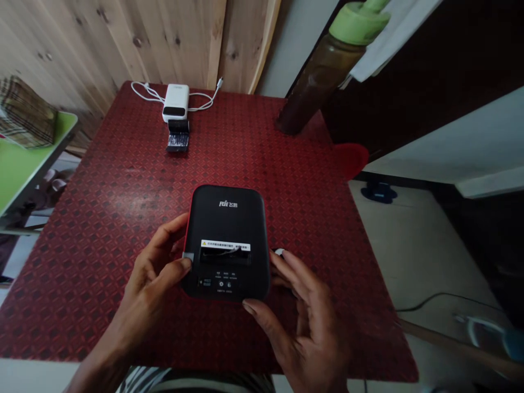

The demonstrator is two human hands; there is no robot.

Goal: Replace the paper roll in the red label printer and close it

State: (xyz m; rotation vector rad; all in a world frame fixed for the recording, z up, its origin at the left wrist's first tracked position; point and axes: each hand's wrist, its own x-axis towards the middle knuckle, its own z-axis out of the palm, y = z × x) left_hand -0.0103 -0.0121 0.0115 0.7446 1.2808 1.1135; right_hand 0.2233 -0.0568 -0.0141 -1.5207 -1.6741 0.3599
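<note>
Black printer (229, 225) over the near half of a red table (114, 180). Left hand (149, 275) curled around its left edge, thumb uppermost; right hand (309, 322) half closed about its near right corner.

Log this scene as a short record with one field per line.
Main object: black device marked FEIE, white warning label above its slot
Left hand: gripping the device's left side, thumb on its edge
Right hand: thumb at the near right corner, fingers beside the right side; firmness of hold unclear
Surface: red patterned table
Far left on table: white boxy device, white cable, dark strip in front
Far right on table: brown bottle, green lid
</note>
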